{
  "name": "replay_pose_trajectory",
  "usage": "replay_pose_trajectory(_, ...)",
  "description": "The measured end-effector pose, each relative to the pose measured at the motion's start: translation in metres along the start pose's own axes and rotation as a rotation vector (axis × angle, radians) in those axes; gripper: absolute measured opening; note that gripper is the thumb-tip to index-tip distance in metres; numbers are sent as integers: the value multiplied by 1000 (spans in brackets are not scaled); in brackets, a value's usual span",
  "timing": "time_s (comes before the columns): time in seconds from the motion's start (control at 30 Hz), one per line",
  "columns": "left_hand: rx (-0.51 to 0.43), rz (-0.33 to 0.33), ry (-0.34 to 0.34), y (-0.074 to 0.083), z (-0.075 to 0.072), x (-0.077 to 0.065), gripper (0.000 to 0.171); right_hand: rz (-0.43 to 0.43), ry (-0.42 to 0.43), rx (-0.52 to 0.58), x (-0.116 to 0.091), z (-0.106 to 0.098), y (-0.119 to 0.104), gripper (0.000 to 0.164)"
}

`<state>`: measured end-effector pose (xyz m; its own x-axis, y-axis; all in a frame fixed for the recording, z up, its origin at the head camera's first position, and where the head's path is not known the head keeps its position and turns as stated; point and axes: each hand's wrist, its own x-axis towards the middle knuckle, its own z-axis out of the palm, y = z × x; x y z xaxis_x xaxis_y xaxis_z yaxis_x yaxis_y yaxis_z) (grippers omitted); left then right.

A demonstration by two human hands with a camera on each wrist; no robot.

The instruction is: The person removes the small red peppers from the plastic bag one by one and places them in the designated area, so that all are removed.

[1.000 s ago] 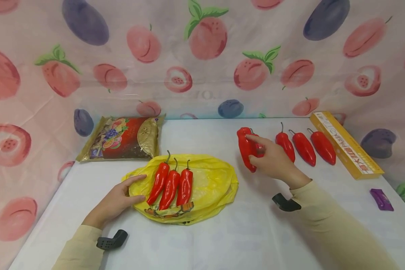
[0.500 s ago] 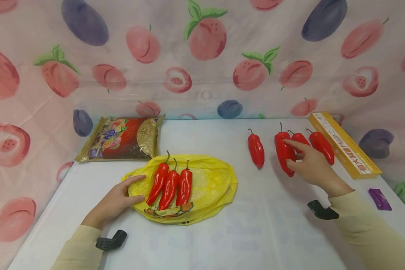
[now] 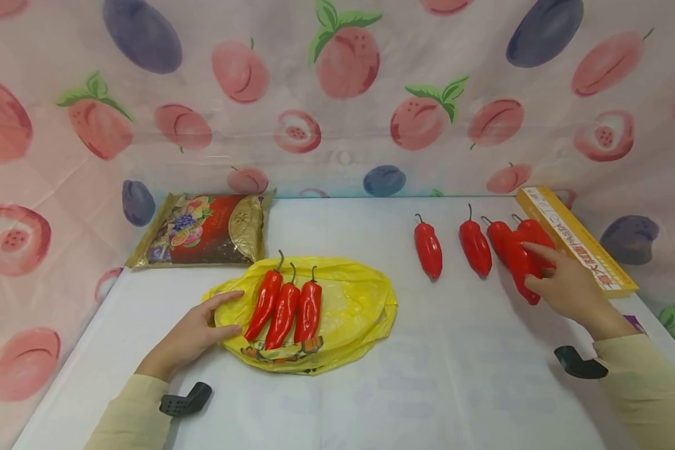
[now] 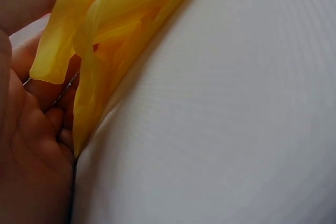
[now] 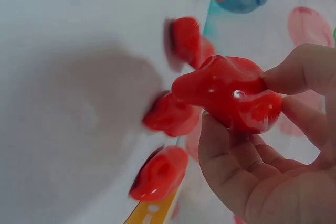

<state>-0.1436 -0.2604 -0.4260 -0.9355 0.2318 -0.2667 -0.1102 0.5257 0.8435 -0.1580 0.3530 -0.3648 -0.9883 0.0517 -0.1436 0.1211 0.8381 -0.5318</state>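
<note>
My right hand (image 3: 574, 287) pinches a red chili pepper (image 3: 520, 269) over the right part of a row of peppers. In the right wrist view the held pepper (image 5: 231, 93) sits between thumb and fingers, its narrow end pointing away from the hand. My left hand (image 3: 188, 337) holds the left edge of a yellow plastic bag (image 3: 360, 300), spread flat on the table. Three red peppers (image 3: 284, 315) lie side by side on the bag, stems away from me. The left wrist view has thin yellow film (image 4: 100, 40) hanging among the fingers, some of them curled.
The row holds a pepper (image 3: 429, 251) at left, another pepper (image 3: 475, 250) and two partly covered ones. A yellow pasta box (image 3: 579, 244) borders them. A red and gold food packet (image 3: 205, 228) lies back left. A purple sachet (image 3: 634, 323) is mostly hidden.
My right hand has carried the pepper rightward along the row, from above its leftmost pepper to over the right ones. The left hand and the bag have stayed put.
</note>
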Motion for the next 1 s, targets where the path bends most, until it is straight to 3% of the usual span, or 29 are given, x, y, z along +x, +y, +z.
replay_pose_trajectory(0.43,5,23,7,-2,0,1,73,80,12,-41,-2,-6,34,78)
replay_pose_trajectory(1.0,-4,31,4,-2,0,0,73,114,-27,-45,-1,-9,55,80)
